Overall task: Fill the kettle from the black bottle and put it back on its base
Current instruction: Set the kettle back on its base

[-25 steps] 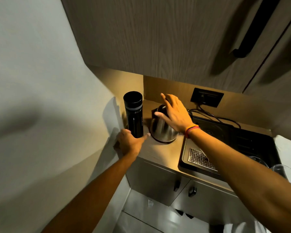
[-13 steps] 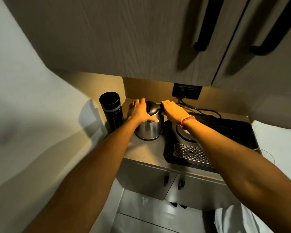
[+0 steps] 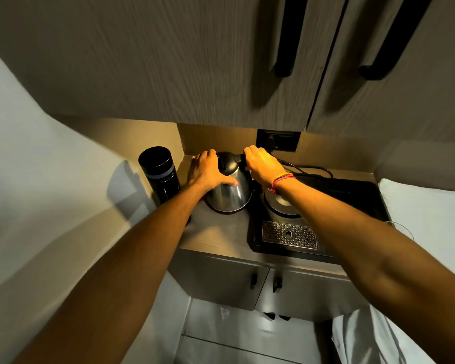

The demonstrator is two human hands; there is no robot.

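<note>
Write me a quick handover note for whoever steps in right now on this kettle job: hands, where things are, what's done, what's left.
Left hand: flat against the steel kettle, steadying it.
Right hand: closed on the kettle's black handle.
Kettle stands on the wooden counter, off its round base in the black tray to the right.
Black cylindrical bottle: upright, capped, left of the kettle.
Done: kettle off base.
Left: open the bottle, pour, return the kettle to base.

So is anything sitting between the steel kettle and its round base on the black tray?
Nothing visible: the round base lies bare just right of the steel kettle; only the right hand gripping the handle reaches above it.
</note>
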